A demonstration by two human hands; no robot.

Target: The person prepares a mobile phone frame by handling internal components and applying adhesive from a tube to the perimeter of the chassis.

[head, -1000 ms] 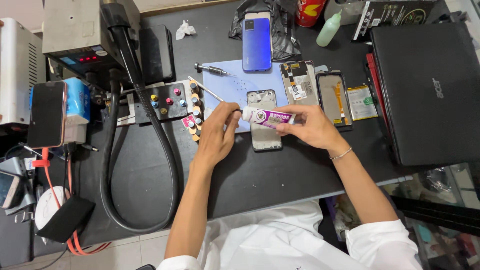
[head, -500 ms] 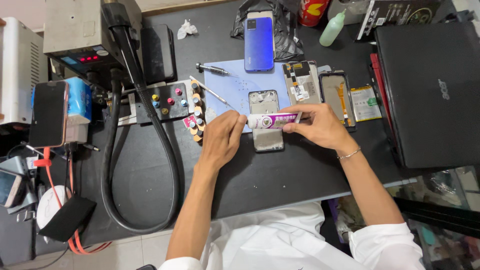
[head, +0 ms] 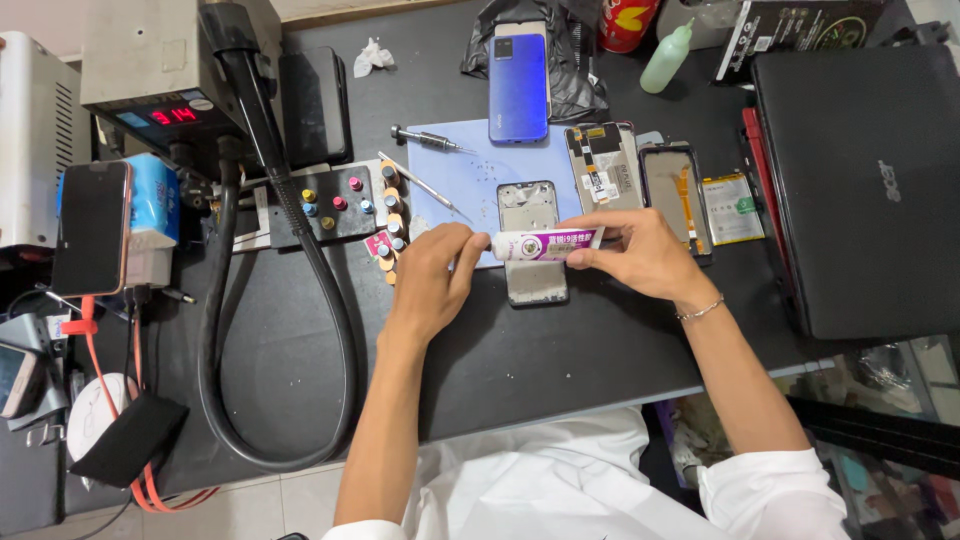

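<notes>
White-purple tube [head: 545, 244] (both hands), over phone frame [head: 532, 245]

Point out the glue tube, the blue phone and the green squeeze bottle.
glue tube [head: 548, 244], head view, middle of its label.
blue phone [head: 519, 88], head view, centre of its back.
green squeeze bottle [head: 664, 62], head view, its body.

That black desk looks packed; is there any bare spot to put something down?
Yes. The desk is bare along its near edge, between the looped black hose and the closed laptop, beneath the person's forearms. A smaller bare patch lies inside the hose loop. The far side is crowded: the blue mat, the phone frame, opened phones and screwdrivers. Both hands, left hand and right hand, hold the tube.
</notes>
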